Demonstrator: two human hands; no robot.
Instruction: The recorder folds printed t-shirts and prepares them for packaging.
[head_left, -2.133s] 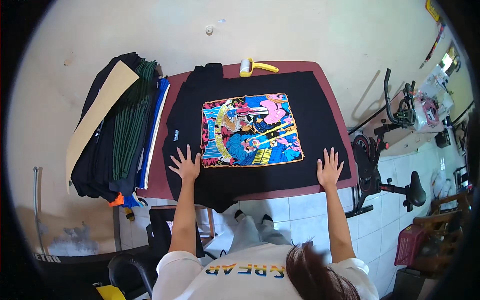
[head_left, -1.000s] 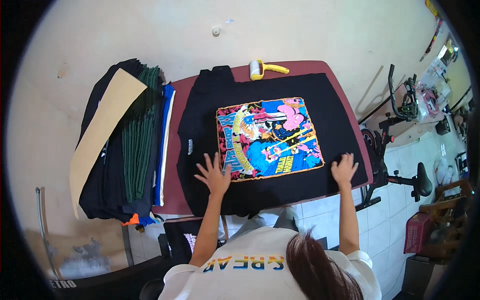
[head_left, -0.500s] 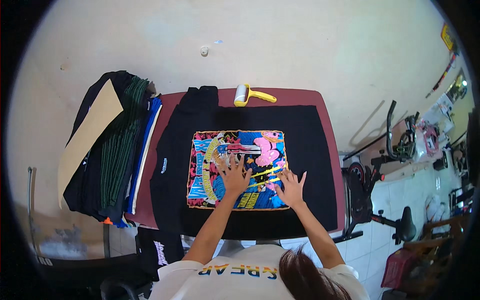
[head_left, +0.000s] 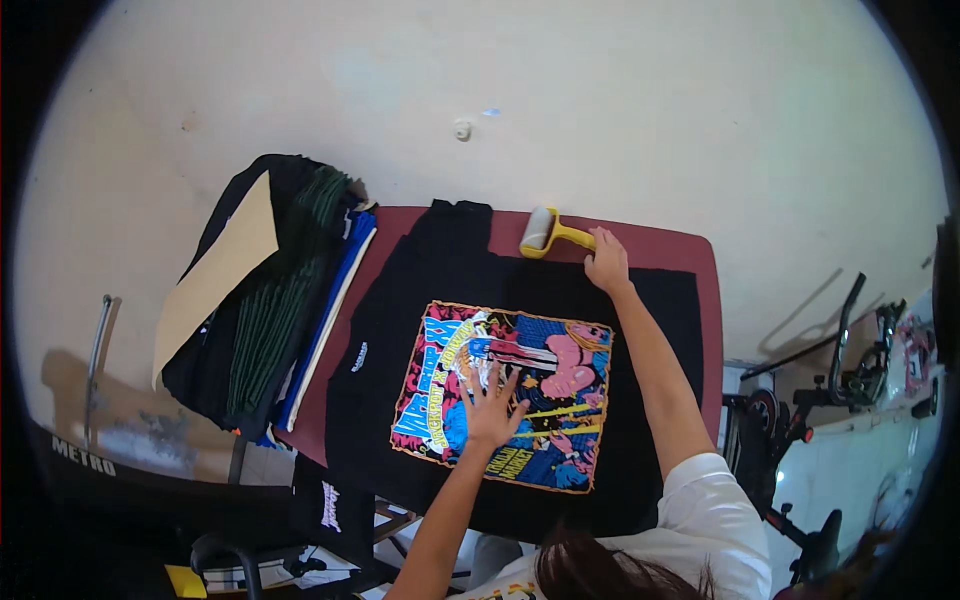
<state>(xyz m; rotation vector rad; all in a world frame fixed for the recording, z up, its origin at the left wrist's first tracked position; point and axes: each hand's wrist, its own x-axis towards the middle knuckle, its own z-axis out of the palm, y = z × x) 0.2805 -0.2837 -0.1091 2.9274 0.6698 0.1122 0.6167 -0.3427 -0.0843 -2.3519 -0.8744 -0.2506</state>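
A black T-shirt (head_left: 400,300) with a large multicoloured square print is spread over a dark red table (head_left: 680,256). My left hand (head_left: 491,408) lies on the middle of the print, fingers spread. At the far edge, my right hand (head_left: 607,262) has its fingers closed round the handle end of a yellow lint roller (head_left: 541,235) with a white sticky roll. The roller rests on the table just beyond the shirt.
A tall pile of folded dark, green and blue garments (head_left: 290,290) stands at the left, topped by a tan cardboard sheet (head_left: 222,272). A pale wall (head_left: 640,120) rises behind the table. An exercise bike (head_left: 770,420) stands at the right, a black chair (head_left: 235,555) at the lower left.
My right hand has left the print and reached far forward to the lint roller's handle. My left hand stays spread on the print. The whole view has shifted and tilted.
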